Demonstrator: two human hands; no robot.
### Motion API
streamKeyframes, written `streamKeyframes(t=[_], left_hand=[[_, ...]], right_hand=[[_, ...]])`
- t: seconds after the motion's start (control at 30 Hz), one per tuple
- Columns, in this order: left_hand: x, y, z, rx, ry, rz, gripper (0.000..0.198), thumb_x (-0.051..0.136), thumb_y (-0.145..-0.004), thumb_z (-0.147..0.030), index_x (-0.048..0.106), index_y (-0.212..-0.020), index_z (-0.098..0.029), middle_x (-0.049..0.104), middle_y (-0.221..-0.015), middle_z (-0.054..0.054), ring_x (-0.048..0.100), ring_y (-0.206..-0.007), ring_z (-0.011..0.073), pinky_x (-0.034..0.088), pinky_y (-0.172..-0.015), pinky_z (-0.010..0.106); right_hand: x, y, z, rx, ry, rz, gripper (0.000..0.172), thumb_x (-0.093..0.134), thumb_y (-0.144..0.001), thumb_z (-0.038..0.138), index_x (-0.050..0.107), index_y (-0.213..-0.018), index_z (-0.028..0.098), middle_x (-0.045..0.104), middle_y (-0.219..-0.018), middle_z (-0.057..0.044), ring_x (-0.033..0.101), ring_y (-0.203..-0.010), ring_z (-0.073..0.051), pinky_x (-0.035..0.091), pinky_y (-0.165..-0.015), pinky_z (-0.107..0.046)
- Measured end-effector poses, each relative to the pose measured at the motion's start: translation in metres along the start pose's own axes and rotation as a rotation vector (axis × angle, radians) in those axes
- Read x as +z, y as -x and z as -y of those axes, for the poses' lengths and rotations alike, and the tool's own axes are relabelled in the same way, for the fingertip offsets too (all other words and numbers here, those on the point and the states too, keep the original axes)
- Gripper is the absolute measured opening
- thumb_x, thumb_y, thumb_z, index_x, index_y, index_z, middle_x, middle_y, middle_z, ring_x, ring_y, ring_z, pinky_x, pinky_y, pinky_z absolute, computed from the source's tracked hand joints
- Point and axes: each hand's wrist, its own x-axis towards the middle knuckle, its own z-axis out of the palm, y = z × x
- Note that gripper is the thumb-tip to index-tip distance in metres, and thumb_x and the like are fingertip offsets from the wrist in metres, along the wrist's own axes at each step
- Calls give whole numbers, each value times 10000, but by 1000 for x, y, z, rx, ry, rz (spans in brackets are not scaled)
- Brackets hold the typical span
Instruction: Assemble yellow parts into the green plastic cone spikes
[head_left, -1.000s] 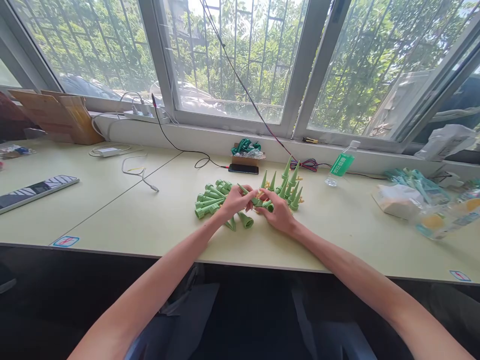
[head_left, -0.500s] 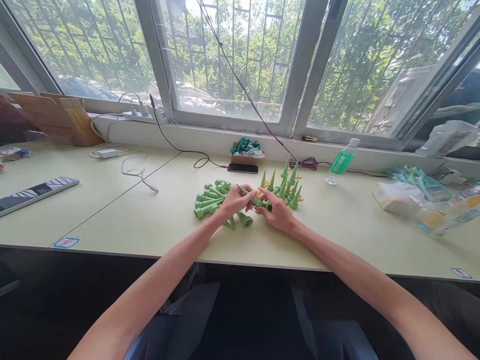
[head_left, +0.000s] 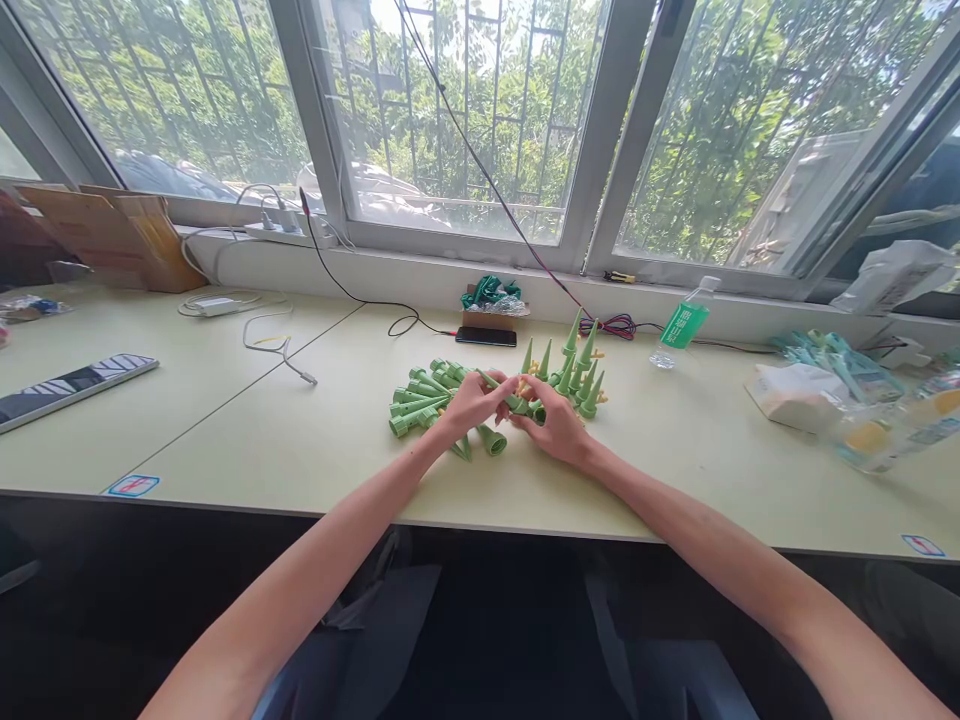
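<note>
Between my two hands is a green plastic plant watering spike (head_left: 517, 405), partly covered by the fingers. My left hand (head_left: 474, 402) is closed on it, the pointed end showing above the fingers. From the other side my right hand (head_left: 559, 428) grips around its wider end; the fingertips of both hands nearly meet. Left of my hands lies a fanned pile of green spikes (head_left: 417, 402), with one loose threaded end (head_left: 492, 440) toward me. Beyond my right hand stand several upright spikes (head_left: 576, 372) with small yellow valve pieces.
Behind the hands a phone (head_left: 486, 337) lies before a small box of green material (head_left: 492, 298). A bottle (head_left: 684, 325) stands back right, near tissues (head_left: 796, 396) and plastic bags. Cables (head_left: 279, 348) and a long flat object (head_left: 79, 388) are at left. The table's front edge runs below my forearms.
Both hands stay in nearly the same place on the watering spike. Only a slight shift of the fingers and the held spike shows; the piles look unchanged.
</note>
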Motion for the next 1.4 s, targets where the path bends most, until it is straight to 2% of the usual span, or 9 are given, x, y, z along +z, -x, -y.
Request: streamKeyframes(t=[0.13, 0.4, 0.57, 0.63, 0.77, 0.9, 1.0, 1.13, 1.4], left_hand=[[0, -2, 2, -33, 55, -21, 524, 543, -856, -613, 622, -712, -116, 589, -493, 29, 536, -399, 107, 366, -394, 205], [-2, -5, 9, -67, 72, -48, 509, 562, -838, -620, 644, -739, -127, 548, -488, 5, 488, -399, 90, 362, -412, 214], [-1, -3, 4, -71, 51, -27, 429, 682, -771, -556, 586, -695, -145, 518, -534, -23, 477, -449, 74, 362, -436, 200], [-1, -2, 1, -88, 40, 16, 400, 710, -755, -524, 584, -721, -146, 533, -560, -25, 487, -472, 69, 368, -456, 192], [0, -1, -4, -71, 77, 46, 377, 734, -735, -491, 616, -783, -136, 573, -622, -16, 532, -544, 80, 441, -525, 197], [1, -2, -1, -66, 129, 19, 396, 737, -729, -497, 595, -781, -131, 627, -764, 16, 620, -681, 122, 522, -598, 220], [1, -4, 3, -105, 169, -24, 403, 721, -745, -507, 582, -822, -136, 650, -817, 34, 656, -723, 149, 564, -627, 258], [0, -5, 5, -134, 182, -31, 408, 692, -771, -519, 604, -880, -136, 669, -844, 58, 671, -666, 149, 555, -574, 252], [0, -5, 3, -131, 179, -14, 438, 663, -787, -541, 638, -859, -110, 606, -698, 24, 604, -535, 111, 487, -467, 222]], right_hand=[[1, 0, -1, -2, -11, -28, 564, 683, -813, 264, 480, -1334, 192, 651, -976, -84, 639, -924, -233, 535, -869, -416], [2, -1, 4, -27, -8, -89, 528, 689, -824, 331, 485, -1292, 200, 666, -989, -93, 651, -913, -233, 546, -831, -410], [1, -1, 6, 44, -5, -185, 494, 712, -808, 408, 467, -1193, 220, 670, -906, -44, 642, -824, -202, 546, -769, -377], [0, -1, 6, 74, 0, -219, 497, 716, -796, 452, 452, -1154, 230, 665, -868, -23, 635, -790, -194, 541, -753, -370], [-1, -2, 6, 94, -17, -208, 490, 695, -804, 494, 439, -1132, 235, 665, -863, -16, 639, -797, -194, 530, -766, -371], [-3, -4, 8, 111, -41, -169, 482, 703, -804, 479, 464, -1142, 233, 682, -890, -28, 649, -823, -202, 526, -776, -369], [-3, -4, 8, 114, -60, -143, 377, 653, -856, 443, 509, -1129, 226, 700, -944, -57, 661, -866, -213, 523, -807, -379], [-3, -4, 8, 100, -43, -131, 218, 550, -929, 391, 581, -1046, 209, 696, -999, -90, 658, -927, -222, 513, -843, -385], [-5, -5, 9, 127, -51, -196, 216, 574, -922, 346, 582, -1095, 217, 697, -948, -59, 661, -858, -200, 520, -800, -351]])
